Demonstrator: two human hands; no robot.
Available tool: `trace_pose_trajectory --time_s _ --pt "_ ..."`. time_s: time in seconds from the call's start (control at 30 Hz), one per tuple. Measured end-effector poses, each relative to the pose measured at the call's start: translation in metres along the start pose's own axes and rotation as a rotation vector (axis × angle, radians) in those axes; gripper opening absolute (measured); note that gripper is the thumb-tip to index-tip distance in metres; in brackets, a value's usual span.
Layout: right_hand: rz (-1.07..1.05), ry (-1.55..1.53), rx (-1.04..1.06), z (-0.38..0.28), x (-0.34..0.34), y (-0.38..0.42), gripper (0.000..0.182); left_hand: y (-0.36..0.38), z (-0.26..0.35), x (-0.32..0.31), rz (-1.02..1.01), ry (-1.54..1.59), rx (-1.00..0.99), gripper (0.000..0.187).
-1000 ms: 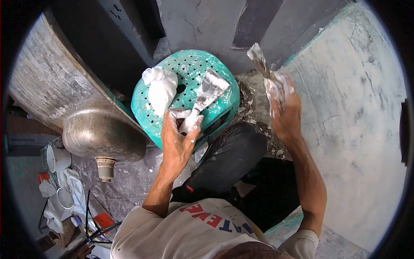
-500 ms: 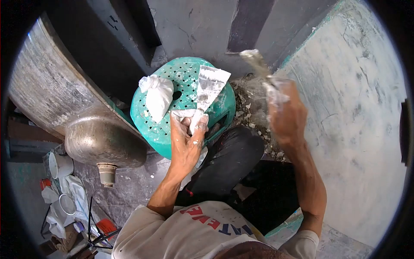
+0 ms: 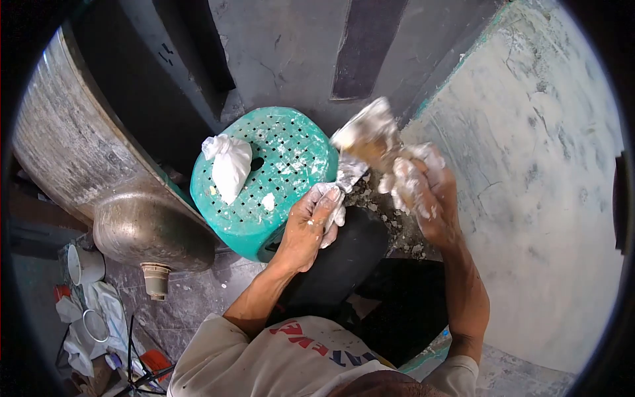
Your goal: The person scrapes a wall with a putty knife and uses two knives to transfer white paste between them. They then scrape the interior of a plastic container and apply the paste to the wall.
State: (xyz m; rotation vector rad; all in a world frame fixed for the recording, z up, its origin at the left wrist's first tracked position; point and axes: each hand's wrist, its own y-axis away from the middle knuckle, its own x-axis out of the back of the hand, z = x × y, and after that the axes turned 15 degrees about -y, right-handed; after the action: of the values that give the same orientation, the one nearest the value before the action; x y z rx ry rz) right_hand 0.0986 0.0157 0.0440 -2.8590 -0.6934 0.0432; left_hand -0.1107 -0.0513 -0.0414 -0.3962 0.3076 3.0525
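Observation:
My left hand [image 3: 312, 223], dusted white, is closed around the handle of a putty knife [image 3: 350, 171] beside the stool's right edge. To its right, my right hand [image 3: 424, 192] grips a second putty knife [image 3: 377, 152], smeared by motion and coated with whitish paste. The two tools meet and overlap in this view, above the rubble by my knee. White paste covers the fingers of my right hand. A green perforated plastic stool [image 3: 291, 142] bears a knotted white plastic bag [image 3: 231, 171] and a small white lump [image 3: 268, 202].
A large metal basin [image 3: 152, 225] with a drain fitting [image 3: 156, 281] stands at the left. Crumbled debris [image 3: 403, 231] lies on the floor by my knee. A plastered panel [image 3: 542, 198] rises at the right. A white bucket [image 3: 86, 264] and bags [image 3: 109, 311] sit lower left.
My right hand has come down and left, bringing its putty knife to the other one. My left hand has moved right and down off the stool top. A white lump now shows on the stool.

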Motion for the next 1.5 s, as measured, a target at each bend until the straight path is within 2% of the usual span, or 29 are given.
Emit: trace_pose_trajectory --time_s 0.07,0.1,0.13,0.17,0.2,0.23,0.33,0.4,0.47,0.67,0.7,0.83,0.87,0.9,0.93,1.03,1.13,1.2,1.33,1.4,1.47,1.5 --pt "0.246 -0.03 -0.056 -0.005 -0.001 -0.004 0.029 0.001 0.001 0.001 -0.023 -0.022 -0.021 0.025" --pt "0.335 -0.202 -0.122 -0.003 0.0 -0.005 0.029 0.001 -0.001 0.0 -0.034 -0.025 -0.02 0.025" --pt "0.344 -0.197 -0.115 0.003 0.003 -0.004 0.029 -0.001 -0.004 -0.001 -0.025 -0.099 -0.126 0.024" --pt "0.351 -0.326 -0.115 0.009 0.007 -0.003 0.026 -0.003 -0.008 -0.003 -0.016 -0.17 -0.236 0.024" --pt "0.355 -0.458 -0.115 0.012 0.011 -0.002 0.022 -0.004 -0.01 -0.006 -0.026 -0.17 -0.242 0.024" --pt "0.388 -0.446 -0.116 0.011 0.002 -0.004 0.025 -0.005 -0.013 -0.01 0.016 -0.228 -0.283 0.023" --pt "0.362 -0.578 -0.21 0.002 -0.012 -0.004 0.024 -0.009 -0.022 -0.015 0.041 -0.285 -0.345 0.024" --pt "0.392 -0.655 -0.226 0.0 -0.018 -0.006 0.023 -0.013 -0.03 -0.019 0.129 -0.532 -0.48 0.023" --pt "0.384 -0.649 -0.238 0.0 -0.022 -0.008 0.023 -0.012 -0.024 -0.027 0.122 -0.49 -0.419 0.027" --pt "0.312 -0.68 -0.194 0.003 -0.029 -0.002 0.02 -0.027 -0.019 -0.032 0.185 -0.406 -0.506 0.021" --pt "0.276 -0.664 -0.228 0.003 -0.028 -0.001 0.02 -0.035 -0.026 -0.026 0.228 -0.468 -0.551 0.021" --pt "0.191 -0.598 -0.271 0.008 -0.014 0.007 0.021 -0.034 -0.016 -0.014 0.212 -0.448 -0.476 0.021" --pt "0.139 -0.543 -0.293 0.01 -0.011 0.008 0.02 -0.035 -0.017 -0.012 0.23 -0.388 -0.497 0.022" --pt "0.172 -0.515 -0.328 0.012 -0.013 0.01 0.02 -0.036 -0.017 -0.01 0.244 -0.33 -0.52 0.022" --pt "0.17 -0.516 -0.324 0.01 -0.013 0.007 0.02 -0.036 -0.015 -0.009 0.244 -0.332 -0.524 0.022" --pt "0.207 -0.673 -0.108 -0.007 -0.011 0.0 0.021 -0.03 -0.017 -0.016 0.182 -0.367 -0.531 0.022" --pt "0.16 -0.682 -0.112 -0.005 -0.017 -0.002 0.021 -0.03 -0.024 -0.024 0.132 -0.454 -0.581 0.019" --pt "0.208 -0.632 -0.191 0.002 -0.022 0.002 0.02 -0.028 -0.025 -0.03 0.114 -0.307 -0.547 0.02" --pt "0.174 -0.472 -0.204 -0.003 -0.012 0.007 0.02 -0.036 -0.015 -0.017 0.225 -0.308 -0.546 0.023" --pt "0.376 -0.168 -0.016 -0.012 -0.01 0.006 0.02 -0.035 -0.008 -0.016 0.262 -0.277 -0.58 0.024" --pt "0.398 -0.101 0.068 0.002 -0.002 0.001 0.021 -0.035 -0.012 -0.019 0.237 -0.304 -0.603 0.024" --pt "0.425 0.151 0.271 0.006 -0.005 -0.006 0.025 -0.033 -0.016 -0.024 0.227 -0.388 -0.604 0.023"
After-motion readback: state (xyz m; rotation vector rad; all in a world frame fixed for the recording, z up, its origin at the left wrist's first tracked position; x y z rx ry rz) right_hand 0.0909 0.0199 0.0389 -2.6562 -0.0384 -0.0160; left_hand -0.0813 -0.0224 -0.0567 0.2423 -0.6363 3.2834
